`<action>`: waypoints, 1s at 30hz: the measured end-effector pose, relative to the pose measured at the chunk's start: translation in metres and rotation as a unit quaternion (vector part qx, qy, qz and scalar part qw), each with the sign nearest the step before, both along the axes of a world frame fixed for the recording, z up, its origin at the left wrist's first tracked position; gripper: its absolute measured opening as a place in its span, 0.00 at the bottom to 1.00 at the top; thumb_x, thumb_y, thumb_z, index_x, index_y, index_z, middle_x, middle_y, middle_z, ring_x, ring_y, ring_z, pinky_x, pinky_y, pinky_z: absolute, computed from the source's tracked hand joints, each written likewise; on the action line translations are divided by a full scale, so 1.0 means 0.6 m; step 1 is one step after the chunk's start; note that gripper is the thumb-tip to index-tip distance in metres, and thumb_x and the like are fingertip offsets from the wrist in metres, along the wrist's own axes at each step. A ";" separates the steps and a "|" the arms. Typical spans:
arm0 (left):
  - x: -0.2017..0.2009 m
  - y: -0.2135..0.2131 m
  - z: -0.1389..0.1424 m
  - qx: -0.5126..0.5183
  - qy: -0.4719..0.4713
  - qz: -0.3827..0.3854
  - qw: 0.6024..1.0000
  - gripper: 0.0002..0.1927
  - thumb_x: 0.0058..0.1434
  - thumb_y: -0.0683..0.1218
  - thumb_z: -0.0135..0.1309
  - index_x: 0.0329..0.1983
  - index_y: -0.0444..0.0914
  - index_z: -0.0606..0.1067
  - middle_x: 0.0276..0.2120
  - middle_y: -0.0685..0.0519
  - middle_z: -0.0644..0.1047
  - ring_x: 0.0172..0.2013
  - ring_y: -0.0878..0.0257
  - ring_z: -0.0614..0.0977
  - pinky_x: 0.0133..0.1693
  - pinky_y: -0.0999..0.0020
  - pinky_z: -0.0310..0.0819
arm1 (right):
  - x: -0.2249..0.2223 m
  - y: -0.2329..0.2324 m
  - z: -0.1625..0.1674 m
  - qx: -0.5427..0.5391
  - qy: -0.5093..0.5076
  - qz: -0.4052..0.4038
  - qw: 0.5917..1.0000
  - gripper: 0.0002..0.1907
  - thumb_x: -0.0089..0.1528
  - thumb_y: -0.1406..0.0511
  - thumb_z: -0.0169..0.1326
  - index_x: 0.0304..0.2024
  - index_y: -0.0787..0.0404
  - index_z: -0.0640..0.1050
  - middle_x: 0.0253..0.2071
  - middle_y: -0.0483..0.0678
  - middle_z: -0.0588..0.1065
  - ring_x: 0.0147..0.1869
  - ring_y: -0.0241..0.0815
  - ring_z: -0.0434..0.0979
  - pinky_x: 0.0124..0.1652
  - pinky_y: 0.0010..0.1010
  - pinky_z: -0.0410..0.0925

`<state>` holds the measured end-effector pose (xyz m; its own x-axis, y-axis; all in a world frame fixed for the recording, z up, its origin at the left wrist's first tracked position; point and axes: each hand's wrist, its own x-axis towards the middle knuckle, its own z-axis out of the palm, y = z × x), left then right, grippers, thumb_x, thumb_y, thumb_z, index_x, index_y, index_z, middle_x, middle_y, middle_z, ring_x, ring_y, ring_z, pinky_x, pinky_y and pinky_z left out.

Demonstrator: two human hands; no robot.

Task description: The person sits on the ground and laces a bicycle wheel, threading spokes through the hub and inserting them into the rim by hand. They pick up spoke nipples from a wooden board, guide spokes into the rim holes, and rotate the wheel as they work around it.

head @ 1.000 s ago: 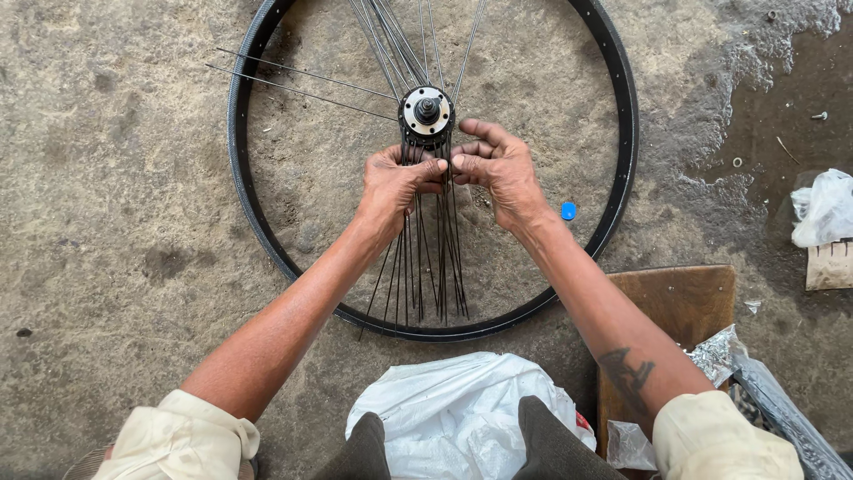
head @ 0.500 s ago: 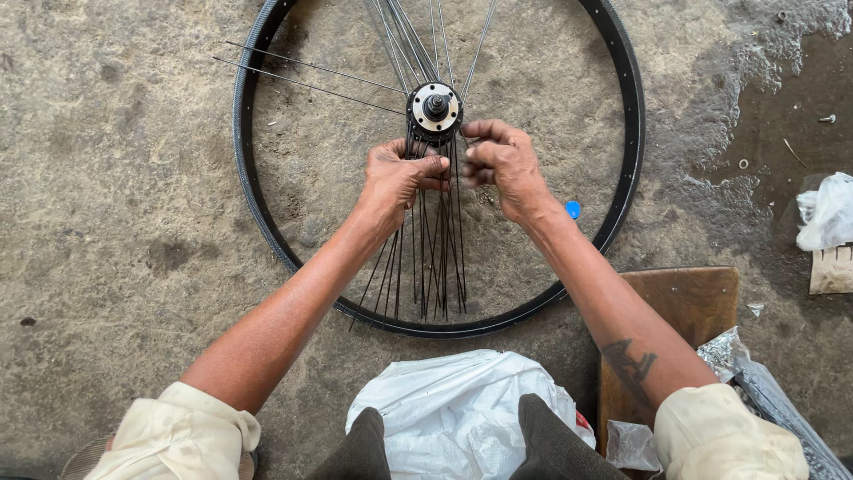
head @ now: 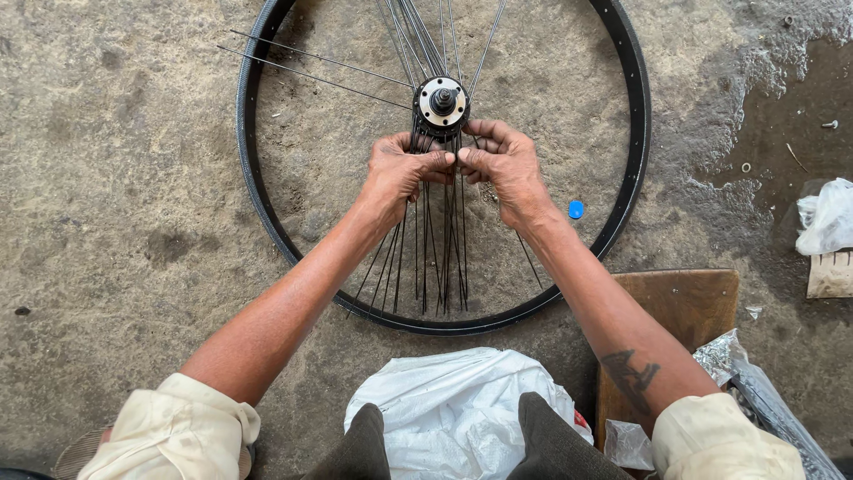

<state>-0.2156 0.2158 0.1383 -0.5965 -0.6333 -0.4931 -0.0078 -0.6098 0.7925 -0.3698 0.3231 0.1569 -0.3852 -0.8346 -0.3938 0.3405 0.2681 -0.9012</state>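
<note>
A black bicycle rim point(head: 636, 133) lies flat on the concrete floor. Inside it stands a metal hub point(head: 442, 104) with many thin dark spokes point(head: 442, 258) hanging from it toward me, and a few more fanning away at the top. My left hand point(head: 396, 172) and my right hand point(head: 504, 162) meet just below the hub. The fingertips of both pinch the spokes where they leave the hub flange. Two loose spokes point(head: 311, 71) stick out to the upper left across the rim.
A white plastic bag point(head: 444, 409) lies between my knees. A wooden board point(head: 689, 311) sits at my right, with clear plastic wrap point(head: 755, 391) beside it. A small blue cap point(head: 576, 210) lies inside the rim. Another white bag point(head: 826, 218) is at the right edge.
Both hands stay pinched on the spokes under the hub. The view has shifted slightly; the fingers have drawn closer together at the spoke bundle.
</note>
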 end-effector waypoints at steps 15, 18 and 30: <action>0.011 0.001 0.001 -0.007 -0.014 -0.027 1.000 0.10 0.55 0.37 0.67 0.37 0.32 0.77 0.28 0.45 0.83 0.26 0.59 0.88 0.18 0.80 0.75 | 0.004 -0.010 -0.002 -0.008 0.080 -0.011 0.997 0.25 0.59 0.72 0.62 0.58 0.70 0.73 0.37 0.44 0.78 0.36 0.29 0.78 0.29 0.19 0.70; 0.013 0.002 -0.004 -0.010 -0.018 -0.029 0.999 0.10 0.55 0.38 0.67 0.37 0.32 0.77 0.28 0.45 0.84 0.26 0.59 0.88 0.17 0.80 0.73 | 0.007 -0.016 -0.007 -0.002 0.102 -0.018 0.995 0.26 0.58 0.72 0.63 0.59 0.69 0.73 0.35 0.44 0.78 0.33 0.29 0.77 0.28 0.18 0.69; 0.015 0.003 -0.008 -0.001 -0.052 -0.032 0.998 0.13 0.53 0.41 0.68 0.37 0.36 0.76 0.27 0.49 0.84 0.26 0.60 0.88 0.12 0.80 0.58 | -0.009 -0.013 -0.003 0.029 0.023 0.024 0.999 0.28 0.54 0.74 0.55 0.58 0.70 0.69 0.33 0.45 0.77 0.23 0.28 0.69 0.18 0.17 0.60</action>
